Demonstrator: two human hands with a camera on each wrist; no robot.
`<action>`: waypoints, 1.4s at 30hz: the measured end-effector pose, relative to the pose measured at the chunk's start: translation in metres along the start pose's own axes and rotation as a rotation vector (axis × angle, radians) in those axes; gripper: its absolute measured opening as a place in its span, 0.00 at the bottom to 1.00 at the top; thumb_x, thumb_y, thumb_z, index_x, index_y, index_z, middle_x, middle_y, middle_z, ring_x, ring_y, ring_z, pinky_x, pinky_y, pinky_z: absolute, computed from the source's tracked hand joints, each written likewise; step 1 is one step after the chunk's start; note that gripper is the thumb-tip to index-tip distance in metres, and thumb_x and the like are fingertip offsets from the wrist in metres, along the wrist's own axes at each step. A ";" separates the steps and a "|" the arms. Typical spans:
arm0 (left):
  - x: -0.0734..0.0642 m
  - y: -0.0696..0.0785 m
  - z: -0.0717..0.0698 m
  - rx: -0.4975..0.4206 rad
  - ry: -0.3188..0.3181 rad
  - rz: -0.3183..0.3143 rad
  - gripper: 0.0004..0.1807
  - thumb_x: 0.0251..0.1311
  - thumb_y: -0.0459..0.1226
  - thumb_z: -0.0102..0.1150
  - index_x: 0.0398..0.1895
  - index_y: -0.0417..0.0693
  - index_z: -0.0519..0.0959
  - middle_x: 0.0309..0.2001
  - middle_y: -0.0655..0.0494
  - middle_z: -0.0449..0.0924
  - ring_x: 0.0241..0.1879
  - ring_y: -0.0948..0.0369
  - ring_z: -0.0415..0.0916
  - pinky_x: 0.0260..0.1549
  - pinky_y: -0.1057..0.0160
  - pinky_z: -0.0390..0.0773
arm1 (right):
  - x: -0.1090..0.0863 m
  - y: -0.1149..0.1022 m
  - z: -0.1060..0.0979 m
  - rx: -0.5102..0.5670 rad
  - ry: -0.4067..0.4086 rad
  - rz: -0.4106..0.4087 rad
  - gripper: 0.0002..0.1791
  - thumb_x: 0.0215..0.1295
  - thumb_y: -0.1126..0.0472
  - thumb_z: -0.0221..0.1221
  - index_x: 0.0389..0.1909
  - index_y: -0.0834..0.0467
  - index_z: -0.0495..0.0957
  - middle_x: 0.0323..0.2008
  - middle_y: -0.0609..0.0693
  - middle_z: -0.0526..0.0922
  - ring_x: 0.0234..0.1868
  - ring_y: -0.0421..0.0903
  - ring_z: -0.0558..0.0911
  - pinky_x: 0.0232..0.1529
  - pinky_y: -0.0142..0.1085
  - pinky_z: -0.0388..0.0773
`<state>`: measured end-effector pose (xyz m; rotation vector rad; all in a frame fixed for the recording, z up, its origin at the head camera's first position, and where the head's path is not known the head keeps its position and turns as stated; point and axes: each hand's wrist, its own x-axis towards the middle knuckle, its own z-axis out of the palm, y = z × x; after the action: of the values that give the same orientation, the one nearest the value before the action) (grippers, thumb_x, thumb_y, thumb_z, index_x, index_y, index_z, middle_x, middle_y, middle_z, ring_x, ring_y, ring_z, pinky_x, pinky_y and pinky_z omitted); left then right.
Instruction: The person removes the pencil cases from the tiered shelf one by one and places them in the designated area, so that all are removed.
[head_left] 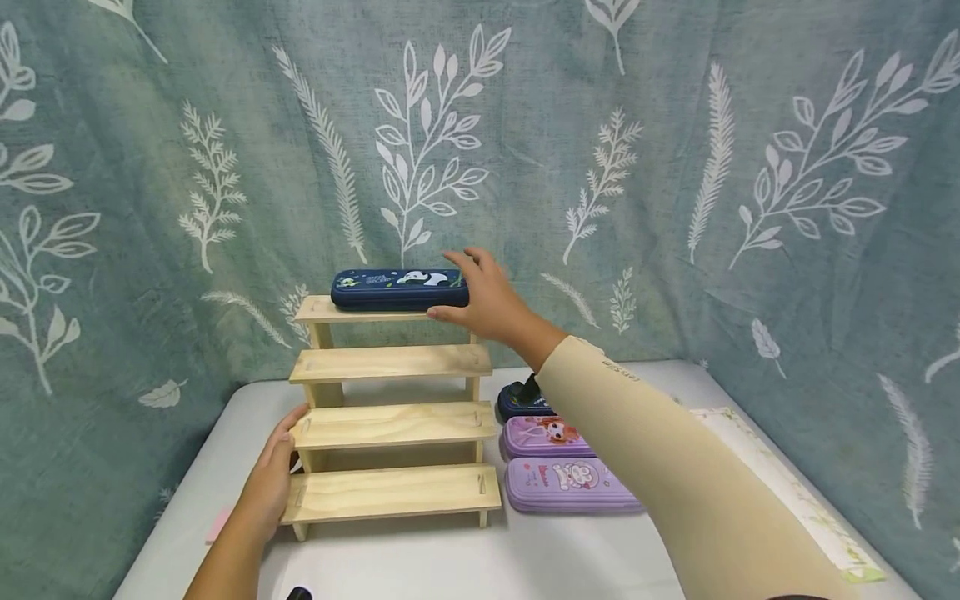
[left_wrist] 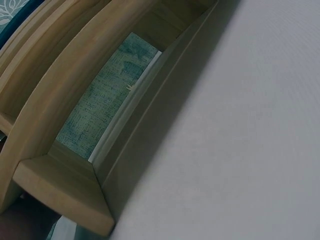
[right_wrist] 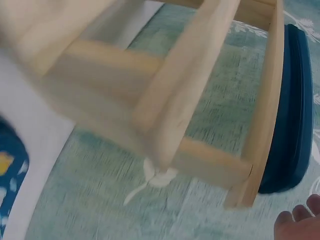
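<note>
A navy pencil case [head_left: 401, 292] with a panda picture lies on the top tier of a four-step wooden display rack [head_left: 393, 425]. Around its right end is my right hand [head_left: 487, 300], with thumb and fingers spread apart. In the right wrist view, the fingertips [right_wrist: 301, 213] are separated from the navy case [right_wrist: 287, 115] by a small gap. My left hand [head_left: 267, 479] grips the left side of the rack near its lower tiers. Most of that hand is hidden behind the wood in the left wrist view.
Right of the rack, two purple pencil cases [head_left: 573, 485] and another navy case [head_left: 517, 402] lie on the white table [head_left: 405, 567], partly behind my right sleeve [head_left: 675, 450]. A leaf-patterned curtain [head_left: 585, 167] hangs behind. A pink item [head_left: 218, 527] lies at left.
</note>
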<state>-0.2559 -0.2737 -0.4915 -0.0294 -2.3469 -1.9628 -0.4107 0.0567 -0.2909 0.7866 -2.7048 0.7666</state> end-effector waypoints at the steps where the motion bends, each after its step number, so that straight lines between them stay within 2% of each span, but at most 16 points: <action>1: 0.001 0.000 0.000 0.002 0.003 0.000 0.30 0.86 0.50 0.19 0.86 0.64 0.47 0.86 0.50 0.39 0.84 0.40 0.34 0.78 0.30 0.37 | 0.004 -0.004 0.001 0.011 -0.005 0.005 0.55 0.61 0.31 0.69 0.84 0.40 0.52 0.83 0.55 0.46 0.82 0.61 0.51 0.73 0.65 0.64; 3: 0.002 0.001 0.000 0.009 0.007 0.003 0.30 0.85 0.51 0.19 0.86 0.66 0.48 0.86 0.50 0.39 0.84 0.41 0.33 0.78 0.30 0.36 | 0.012 -0.009 0.002 0.020 -0.013 0.007 0.54 0.62 0.32 0.69 0.84 0.40 0.53 0.83 0.54 0.47 0.82 0.61 0.52 0.74 0.65 0.64; 9: 0.003 0.004 0.002 0.003 -0.006 0.007 0.29 0.85 0.51 0.20 0.86 0.67 0.49 0.86 0.50 0.39 0.84 0.41 0.33 0.78 0.31 0.36 | 0.025 -0.018 0.004 -0.051 -0.056 0.037 0.52 0.63 0.32 0.68 0.83 0.39 0.55 0.82 0.52 0.53 0.82 0.62 0.53 0.73 0.64 0.64; 13: 0.002 0.004 0.000 0.022 -0.001 -0.009 0.29 0.86 0.51 0.20 0.86 0.67 0.49 0.86 0.51 0.40 0.84 0.41 0.34 0.78 0.31 0.37 | 0.032 -0.016 0.005 -0.072 -0.086 0.059 0.51 0.63 0.31 0.67 0.83 0.39 0.56 0.83 0.51 0.53 0.82 0.61 0.53 0.74 0.63 0.65; 18: 0.002 0.004 -0.004 0.029 0.013 -0.006 0.29 0.86 0.49 0.20 0.86 0.66 0.49 0.86 0.49 0.41 0.84 0.40 0.36 0.78 0.30 0.38 | 0.040 -0.009 0.012 -0.053 -0.096 0.040 0.48 0.66 0.31 0.64 0.82 0.42 0.59 0.82 0.49 0.59 0.82 0.55 0.57 0.77 0.57 0.62; 21: 0.001 0.005 -0.004 0.021 0.006 -0.004 0.29 0.86 0.49 0.20 0.86 0.65 0.49 0.86 0.49 0.40 0.84 0.39 0.36 0.78 0.30 0.38 | 0.039 -0.004 0.019 -0.034 -0.096 0.050 0.44 0.69 0.33 0.62 0.81 0.43 0.61 0.81 0.48 0.61 0.81 0.53 0.59 0.77 0.55 0.63; 25: 0.003 0.003 -0.003 0.015 0.004 -0.015 0.29 0.86 0.50 0.20 0.86 0.66 0.50 0.86 0.50 0.40 0.84 0.38 0.35 0.78 0.30 0.37 | 0.036 0.000 0.024 -0.014 -0.080 0.074 0.41 0.70 0.33 0.61 0.80 0.40 0.62 0.80 0.48 0.62 0.80 0.55 0.61 0.75 0.58 0.65; 42: 0.000 0.001 -0.003 -0.002 0.013 -0.022 0.29 0.86 0.49 0.19 0.86 0.65 0.49 0.86 0.51 0.40 0.84 0.40 0.35 0.79 0.31 0.37 | 0.030 0.001 0.027 -0.006 -0.070 0.047 0.43 0.68 0.33 0.62 0.80 0.39 0.63 0.77 0.48 0.64 0.77 0.57 0.63 0.71 0.59 0.70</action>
<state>-0.2560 -0.2762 -0.4896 0.0085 -2.3478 -1.9686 -0.4380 0.0299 -0.3043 0.7644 -2.7953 0.7540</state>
